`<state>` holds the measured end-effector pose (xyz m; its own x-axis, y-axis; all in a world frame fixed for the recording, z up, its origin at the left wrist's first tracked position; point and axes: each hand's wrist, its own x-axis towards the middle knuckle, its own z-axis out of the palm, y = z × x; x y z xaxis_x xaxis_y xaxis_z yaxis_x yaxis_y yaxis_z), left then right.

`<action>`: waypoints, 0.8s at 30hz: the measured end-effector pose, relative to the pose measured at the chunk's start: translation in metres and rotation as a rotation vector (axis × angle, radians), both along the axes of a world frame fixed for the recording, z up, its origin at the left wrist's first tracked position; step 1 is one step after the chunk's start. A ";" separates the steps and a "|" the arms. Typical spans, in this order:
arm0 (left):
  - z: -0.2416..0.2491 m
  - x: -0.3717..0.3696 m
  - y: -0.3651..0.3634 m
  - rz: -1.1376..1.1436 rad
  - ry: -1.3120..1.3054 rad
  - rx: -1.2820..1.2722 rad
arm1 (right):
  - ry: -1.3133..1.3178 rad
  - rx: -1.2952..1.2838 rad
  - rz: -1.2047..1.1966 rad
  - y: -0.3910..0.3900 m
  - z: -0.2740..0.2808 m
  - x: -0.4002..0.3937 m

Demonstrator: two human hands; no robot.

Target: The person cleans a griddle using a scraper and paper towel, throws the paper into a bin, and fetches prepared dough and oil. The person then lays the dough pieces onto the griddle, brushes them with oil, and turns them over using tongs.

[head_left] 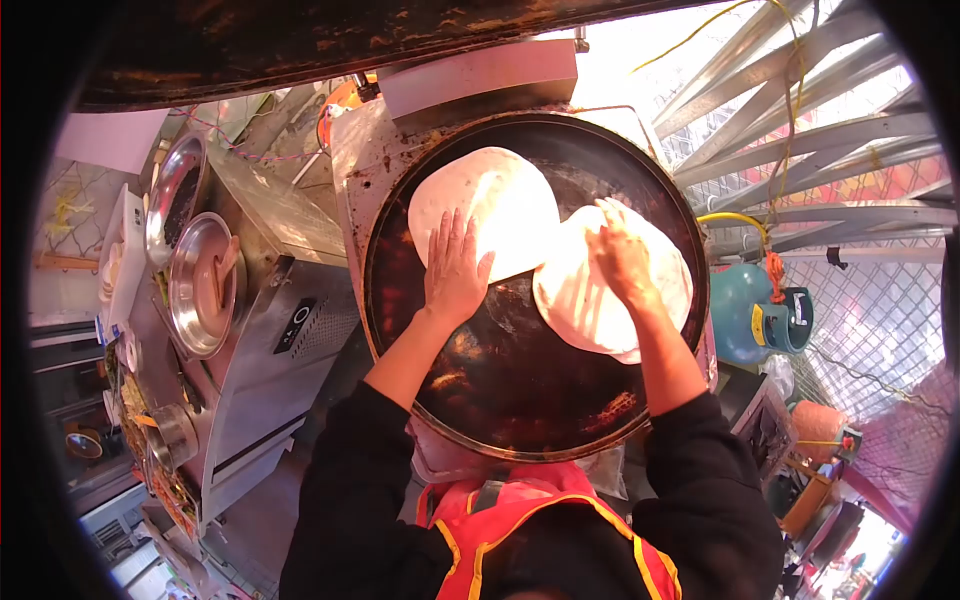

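Note:
Two pale, round flat sheets of dough lie in a large dark round pan. My left hand (458, 268) rests flat on the lower left edge of the left dough sheet (510, 205), its fingers stretched out and slightly apart. Over the right dough sheet (570, 290) is my right hand (622, 255), its fingers pointing up and partly bent; whether they press on the dough is hard to make out in the glare. The sheets meet or nearly meet near the middle of the pan (500, 400), which has a raised rim.
A dark, curved metal lid (300, 45) hangs above the pan. To the left, a steel bowl (200, 300) with a wooden-looking utensil stands on a counter beside a metal cabinet (290, 350). A green gas cylinder (745, 310) and a wire-mesh fence (860, 300) are at the right.

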<state>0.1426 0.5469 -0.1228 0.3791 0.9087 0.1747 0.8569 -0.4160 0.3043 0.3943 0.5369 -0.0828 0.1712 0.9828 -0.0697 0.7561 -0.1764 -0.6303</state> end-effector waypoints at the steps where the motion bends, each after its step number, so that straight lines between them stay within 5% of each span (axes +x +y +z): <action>1: 0.007 0.008 -0.007 -0.029 -0.050 0.012 | -0.238 0.045 -0.022 -0.010 -0.046 0.045; 3: 0.011 0.027 -0.025 -0.081 -0.158 0.014 | -0.498 0.173 0.086 -0.032 -0.041 0.082; 5: 0.011 0.050 -0.041 -0.131 -0.272 0.002 | -0.497 0.300 0.082 -0.037 -0.045 0.088; 11: 0.015 0.087 -0.067 -0.129 -0.540 -0.218 | -0.332 -0.034 -0.091 -0.032 -0.028 0.082; 17: -0.004 0.106 -0.067 0.027 -0.899 -0.412 | -0.315 0.101 -0.033 -0.039 -0.022 0.062; 20: -0.003 0.125 -0.067 0.455 -1.785 -0.934 | -0.095 0.280 0.207 -0.083 0.049 -0.008; 24: 0.035 0.113 -0.080 -0.067 -1.562 -0.687 | 0.007 0.364 0.577 -0.144 0.078 -0.094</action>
<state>0.2553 0.4668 -0.0878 0.2779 0.9606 0.0017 -0.4199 0.1199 0.8996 0.3003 0.3932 -0.0047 -0.3863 0.8778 0.2833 0.6614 0.4777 -0.5783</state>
